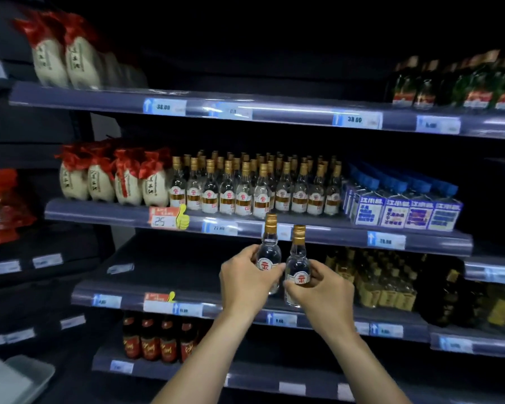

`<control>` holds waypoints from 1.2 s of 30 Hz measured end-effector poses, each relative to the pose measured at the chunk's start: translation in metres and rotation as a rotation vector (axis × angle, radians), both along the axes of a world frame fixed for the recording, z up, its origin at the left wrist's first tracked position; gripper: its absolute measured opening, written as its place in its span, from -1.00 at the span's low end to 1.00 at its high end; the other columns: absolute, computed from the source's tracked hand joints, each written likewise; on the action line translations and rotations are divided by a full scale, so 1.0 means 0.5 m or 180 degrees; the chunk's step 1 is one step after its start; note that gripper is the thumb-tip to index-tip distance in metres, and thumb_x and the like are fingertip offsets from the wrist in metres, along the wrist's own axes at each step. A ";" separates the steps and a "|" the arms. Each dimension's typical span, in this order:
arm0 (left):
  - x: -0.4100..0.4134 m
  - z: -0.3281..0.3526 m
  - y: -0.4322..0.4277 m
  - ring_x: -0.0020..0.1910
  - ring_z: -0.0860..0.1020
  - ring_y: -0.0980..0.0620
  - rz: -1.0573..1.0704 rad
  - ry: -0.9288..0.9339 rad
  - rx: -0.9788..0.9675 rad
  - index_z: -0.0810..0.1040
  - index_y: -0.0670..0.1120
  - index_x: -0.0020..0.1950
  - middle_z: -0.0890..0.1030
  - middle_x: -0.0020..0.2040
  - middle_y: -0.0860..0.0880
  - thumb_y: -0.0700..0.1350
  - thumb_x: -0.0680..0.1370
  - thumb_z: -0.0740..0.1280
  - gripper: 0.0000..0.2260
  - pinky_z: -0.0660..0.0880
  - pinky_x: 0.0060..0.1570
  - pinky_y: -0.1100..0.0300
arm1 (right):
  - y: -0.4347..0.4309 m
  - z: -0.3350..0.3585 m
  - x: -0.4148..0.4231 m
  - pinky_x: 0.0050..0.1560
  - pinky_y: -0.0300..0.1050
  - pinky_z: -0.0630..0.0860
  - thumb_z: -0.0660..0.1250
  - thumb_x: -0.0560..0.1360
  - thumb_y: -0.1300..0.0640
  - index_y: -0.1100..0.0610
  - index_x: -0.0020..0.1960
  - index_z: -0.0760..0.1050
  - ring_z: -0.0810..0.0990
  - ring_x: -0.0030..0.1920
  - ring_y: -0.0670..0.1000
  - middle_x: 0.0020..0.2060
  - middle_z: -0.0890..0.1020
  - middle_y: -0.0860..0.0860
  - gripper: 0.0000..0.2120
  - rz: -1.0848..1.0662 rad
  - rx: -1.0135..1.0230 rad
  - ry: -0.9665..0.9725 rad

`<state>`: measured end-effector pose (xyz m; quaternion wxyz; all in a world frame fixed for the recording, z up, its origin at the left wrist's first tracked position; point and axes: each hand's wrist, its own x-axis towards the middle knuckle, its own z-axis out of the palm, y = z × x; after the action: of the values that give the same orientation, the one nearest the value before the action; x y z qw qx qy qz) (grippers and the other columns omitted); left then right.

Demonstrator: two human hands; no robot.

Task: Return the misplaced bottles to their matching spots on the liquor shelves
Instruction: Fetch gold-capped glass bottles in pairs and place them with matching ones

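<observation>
My left hand grips a small clear bottle with a gold cap and a red-and-white label. Beside it, my right hand grips a second bottle of the same kind. Both bottles are upright, in front of the shelf edge of the middle shelf. On that shelf stands a block of several matching gold-capped clear bottles. The lower parts of both held bottles are hidden by my fingers.
Cream jars with red cloth tops stand left of the matching bottles, blue-capped cartons to the right. Green bottles sit top right, yellow-labelled bottles below right, dark red-labelled bottles bottom left. A grey tray lies at lower left.
</observation>
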<state>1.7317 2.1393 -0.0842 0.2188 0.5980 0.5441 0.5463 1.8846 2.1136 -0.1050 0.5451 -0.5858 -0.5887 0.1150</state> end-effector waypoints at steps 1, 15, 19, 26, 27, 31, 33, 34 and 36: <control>0.011 0.006 0.033 -0.25 0.60 0.40 -0.0011 0.0008 0.0027 0.59 0.29 -0.19 0.62 -0.24 0.42 0.23 0.26 0.57 -0.77 0.51 -0.29 0.46 | 0.033 0.004 0.011 -0.17 -0.38 0.57 0.68 0.26 0.04 -0.37 -0.16 0.55 0.66 -0.19 -0.35 -0.23 0.67 -0.42 -0.59 -0.0010 0.0017 0.0019; 0.147 0.105 0.330 -0.06 0.62 0.24 -0.0016 0.0052 0.0427 0.61 0.15 0.09 0.70 -0.11 0.15 0.32 0.34 0.51 -0.58 0.53 -0.04 0.36 | 0.320 0.115 0.146 0.01 -0.29 0.63 0.67 0.29 -0.02 -0.15 0.15 0.66 0.68 -0.12 -0.33 -0.18 0.71 -0.35 -0.55 -0.0066 0.0302 0.0052; 0.190 0.131 0.373 -0.13 0.56 0.39 0.0177 0.0069 0.0563 0.56 0.28 0.07 0.62 -0.22 0.36 0.27 0.33 0.56 -0.63 0.44 -0.20 0.52 | 0.377 0.146 0.185 0.17 -0.13 0.61 0.67 0.27 -0.11 -0.02 0.22 0.65 0.66 -0.05 -0.28 -0.22 0.67 -0.31 -0.44 -0.0125 0.0347 -0.0064; 0.221 0.116 0.399 -0.15 0.34 0.71 0.0577 0.0080 0.0775 0.45 0.10 0.12 0.40 -0.43 0.36 0.14 0.31 0.62 -0.49 0.30 -0.25 0.68 | 0.430 0.147 0.205 -0.17 -0.49 0.50 0.67 0.25 -0.11 -0.33 -0.18 0.50 0.63 -0.17 -0.38 -0.26 0.60 -0.52 -0.65 -0.0009 0.0321 -0.0053; 0.219 0.107 0.404 -0.16 0.41 0.63 0.0596 0.0114 0.0737 0.47 0.06 0.09 0.43 -0.41 0.35 0.13 0.32 0.61 -0.52 0.37 -0.29 0.60 | 0.433 0.142 0.204 -0.18 -0.51 0.49 0.67 0.25 -0.11 -0.33 -0.20 0.48 0.62 -0.17 -0.39 -0.26 0.59 -0.55 -0.64 0.0009 0.0324 -0.0016; 0.212 0.079 0.410 -0.26 0.60 0.10 0.0546 0.0535 0.0462 0.63 0.02 0.06 0.62 -0.28 0.13 0.13 0.41 0.56 -0.69 0.60 -0.17 0.03 | 0.451 0.120 0.207 -0.12 -0.41 0.58 0.69 0.25 -0.12 -0.21 -0.08 0.59 0.66 -0.16 -0.34 -0.22 0.67 -0.41 -0.64 0.0100 0.0329 0.0144; 0.207 0.078 0.411 -0.25 0.60 0.06 0.0586 0.0701 0.0425 0.61 0.02 0.00 0.62 -0.26 0.11 0.15 0.44 0.53 -0.72 0.59 -0.16 0.00 | 0.463 0.112 0.206 -0.07 -0.31 0.63 0.70 0.24 -0.12 -0.13 0.03 0.66 0.67 -0.15 -0.30 -0.22 0.70 -0.30 -0.59 0.0135 0.0327 0.0137; 0.204 0.078 0.413 -0.22 0.60 0.05 0.0613 0.0754 0.0402 0.61 0.00 0.03 0.64 -0.24 0.09 0.18 0.44 0.52 -0.68 0.58 -0.14 0.00 | 0.467 0.109 0.205 -0.04 -0.25 0.65 0.70 0.24 -0.10 -0.09 0.08 0.67 0.67 -0.14 -0.28 -0.23 0.69 -0.28 -0.55 0.0140 0.0302 0.0142; 0.198 0.078 0.418 -0.13 0.62 0.04 0.0615 0.0854 0.0386 0.61 -0.06 0.13 0.67 -0.16 0.06 0.21 0.45 0.49 -0.58 0.58 -0.08 0.01 | 0.473 0.103 0.199 -0.01 -0.24 0.65 0.71 0.23 -0.09 -0.01 0.13 0.67 0.66 -0.13 -0.29 -0.28 0.62 -0.33 -0.48 0.0107 0.0262 0.0087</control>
<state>1.8305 2.3484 -0.0453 0.0542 0.6226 0.5894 0.5119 1.9840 2.3500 -0.0534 0.5746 -0.5512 -0.5953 0.1078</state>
